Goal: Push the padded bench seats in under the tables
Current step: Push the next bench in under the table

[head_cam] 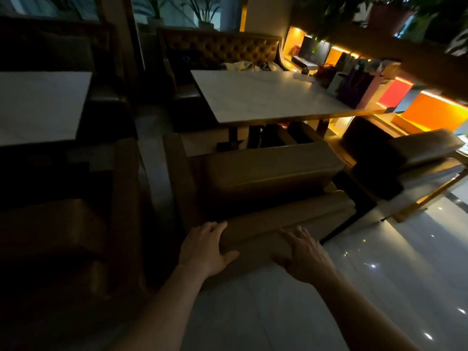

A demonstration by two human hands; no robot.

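Note:
A tan padded bench seat [268,171] stands in front of the white-topped table [266,97], its seat cushion just short of the table's near edge. My left hand [205,249] rests on the left part of the bench's padded backrest top [291,214], fingers laid over it and thumb against the near face. My right hand [306,254] lies flat with straight fingers on the backrest's near side, further right. The table's dark legs show above the seat.
A second white table [40,105] and a dark padded bench [50,231] are at left, across a narrow aisle. Another bench [425,150] stands at right. A tufted sofa [220,49] sits behind the table. Bags and boxes [354,84] line the lit shelf. Glossy floor [379,274] lies below.

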